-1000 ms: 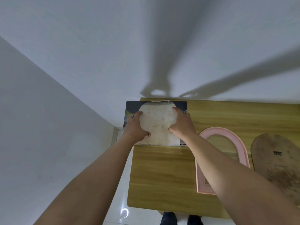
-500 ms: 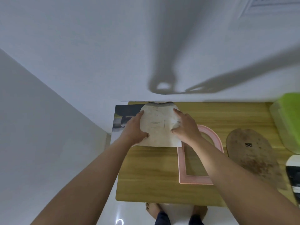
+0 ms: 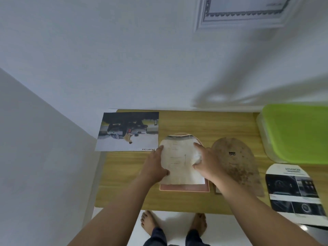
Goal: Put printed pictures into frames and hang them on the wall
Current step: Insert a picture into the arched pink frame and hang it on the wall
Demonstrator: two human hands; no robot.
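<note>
An arch-cut printed picture [image 3: 180, 160] lies face down over the pink arched frame [image 3: 184, 188], whose bottom bar and top rim show around it. My left hand [image 3: 154, 166] grips the picture's left edge and my right hand [image 3: 206, 161] grips its right edge. The brown arch-shaped backing board [image 3: 236, 162] lies just right of the frame. A car photo sheet [image 3: 129, 132] lies at the table's far left corner. Another arch-cut print [image 3: 292, 190] rests at the right.
The wooden table [image 3: 124, 181] stands against a white wall. A green-lidded plastic box [image 3: 292, 134] sits at the far right. A white ornate frame [image 3: 245, 11] hangs on the wall above. My bare feet [image 3: 149, 222] show on the floor below the table's near edge.
Both hands carried the arch-cut picture rightward off the car photo sheet and set it over the pink frame. The view swung right and up, showing the box and the wall frame.
</note>
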